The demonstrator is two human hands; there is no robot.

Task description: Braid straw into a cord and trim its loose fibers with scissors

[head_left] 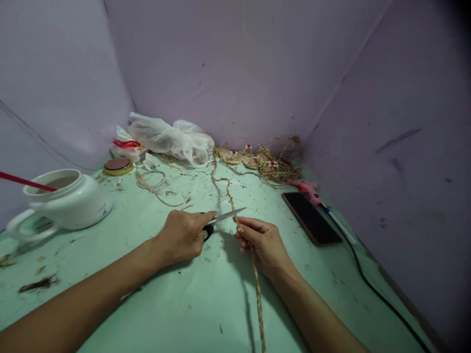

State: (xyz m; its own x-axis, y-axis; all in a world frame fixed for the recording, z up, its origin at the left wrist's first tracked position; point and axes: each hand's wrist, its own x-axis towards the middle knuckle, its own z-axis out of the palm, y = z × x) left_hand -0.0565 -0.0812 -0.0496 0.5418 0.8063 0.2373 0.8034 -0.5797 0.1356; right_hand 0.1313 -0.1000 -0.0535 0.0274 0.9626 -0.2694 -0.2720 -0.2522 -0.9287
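My left hand (183, 236) is closed round the black handles of a pair of scissors (224, 218), whose blades point right and sit against a braided straw rope (230, 195). My right hand (262, 241) pinches that rope just below the blades. From my right hand the rope runs back across the green table (206, 304) toward the far corner and also down to the near edge of the view.
A white pot (68, 200) with a red stick in it stands at the left. At the back lie a round lid (117, 165), a clear plastic bag (172, 139) and a pile of straw pieces (265, 162). A dark phone (311, 218) and a pink glue gun (308, 189) with its cable lie at the right. Lilac walls enclose the table.
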